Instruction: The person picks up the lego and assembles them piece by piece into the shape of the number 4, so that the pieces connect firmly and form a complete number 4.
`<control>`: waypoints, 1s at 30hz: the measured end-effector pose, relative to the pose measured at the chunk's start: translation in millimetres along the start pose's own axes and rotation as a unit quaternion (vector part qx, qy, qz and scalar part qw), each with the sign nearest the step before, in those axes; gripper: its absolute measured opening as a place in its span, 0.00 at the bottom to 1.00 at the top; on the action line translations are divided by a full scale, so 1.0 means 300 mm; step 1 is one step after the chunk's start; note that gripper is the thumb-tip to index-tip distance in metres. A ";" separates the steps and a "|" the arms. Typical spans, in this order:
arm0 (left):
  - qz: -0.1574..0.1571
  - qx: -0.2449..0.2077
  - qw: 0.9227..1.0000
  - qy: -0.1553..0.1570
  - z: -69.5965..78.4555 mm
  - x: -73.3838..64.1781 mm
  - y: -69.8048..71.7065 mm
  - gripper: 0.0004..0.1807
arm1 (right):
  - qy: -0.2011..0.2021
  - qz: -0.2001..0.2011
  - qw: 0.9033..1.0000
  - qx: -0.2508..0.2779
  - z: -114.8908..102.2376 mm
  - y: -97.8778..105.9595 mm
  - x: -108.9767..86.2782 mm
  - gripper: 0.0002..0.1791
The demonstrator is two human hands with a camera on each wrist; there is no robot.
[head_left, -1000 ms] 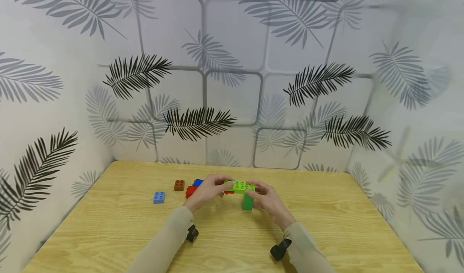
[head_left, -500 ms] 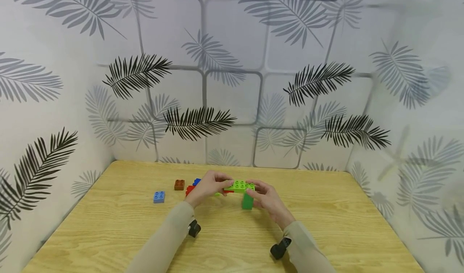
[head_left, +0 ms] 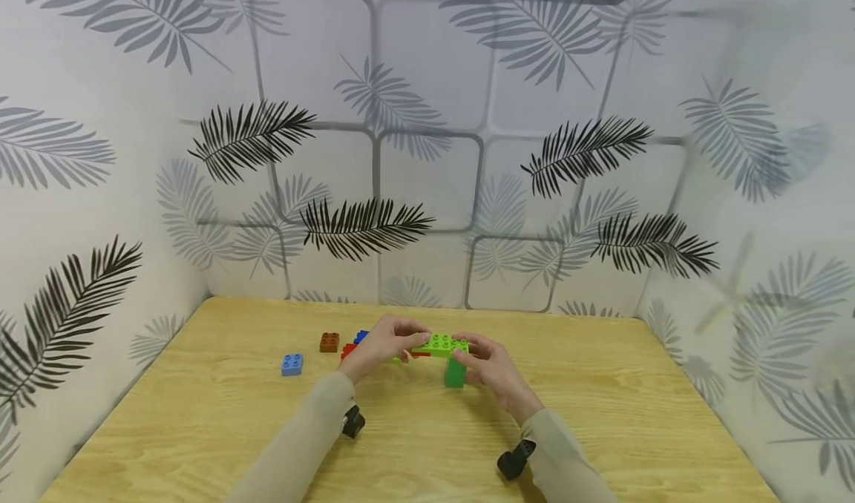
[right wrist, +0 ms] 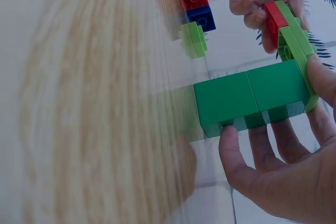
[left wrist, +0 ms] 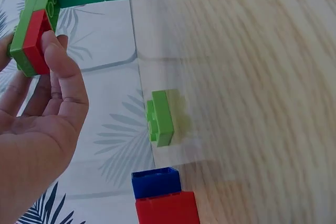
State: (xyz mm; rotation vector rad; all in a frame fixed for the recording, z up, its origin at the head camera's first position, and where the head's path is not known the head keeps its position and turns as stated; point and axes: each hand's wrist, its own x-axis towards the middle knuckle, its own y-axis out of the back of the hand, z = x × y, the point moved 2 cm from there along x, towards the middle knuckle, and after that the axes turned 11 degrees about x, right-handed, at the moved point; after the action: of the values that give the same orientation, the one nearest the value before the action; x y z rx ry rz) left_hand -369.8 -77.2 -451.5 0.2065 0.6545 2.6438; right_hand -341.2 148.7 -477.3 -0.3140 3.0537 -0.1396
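A long lime-green brick (head_left: pixel 441 343) lies flat across the top of a column of two dark green bricks (right wrist: pixel 252 93), sticking out to the left. Under its free end sits a small red brick (left wrist: pixel 34 45). My left hand (head_left: pixel 382 346) pinches that free end, thumb on top and fingers under the red brick. With my right hand (head_left: pixel 499 373) I hold the dark green column, fingers against its side and thumb by the lime brick. The column stands upright on the table in the head view. My left hand partly hides the bricks behind it there.
A small lime-green brick (left wrist: pixel 164 118) lies loose on the wooden table (head_left: pixel 414 444). Beside it are a dark blue brick (left wrist: pixel 156 183) and a red brick (left wrist: pixel 168 208). Further left lie a brown brick (head_left: pixel 329 342) and a light blue brick (head_left: pixel 292 364). A patterned wall backs the table.
My left hand has shifted slightly left and its thumb covers more of the lime brick's end. The right hand and the column have stayed nearly still.
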 end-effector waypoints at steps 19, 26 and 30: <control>0.040 0.137 0.989 0.024 -0.077 -0.020 0.061 0.16 | 0.005 -0.002 1.000 -0.003 -0.007 -0.002 -0.016 0.24; 0.027 0.189 0.981 0.037 -0.083 -0.021 0.050 0.18 | 0.003 0.000 1.000 -0.005 -0.007 -0.004 -0.015 0.25; 0.016 0.202 0.979 0.039 -0.085 -0.022 0.048 0.18 | 0.003 -0.002 1.000 -0.005 -0.006 -0.003 -0.013 0.25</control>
State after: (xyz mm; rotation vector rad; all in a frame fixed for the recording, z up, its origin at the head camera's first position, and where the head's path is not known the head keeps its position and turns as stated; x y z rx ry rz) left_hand -374.9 -102.2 -467.5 0.2292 1.2212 2.5316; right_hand -337.2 148.8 -475.1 -0.3206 3.0612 -0.1261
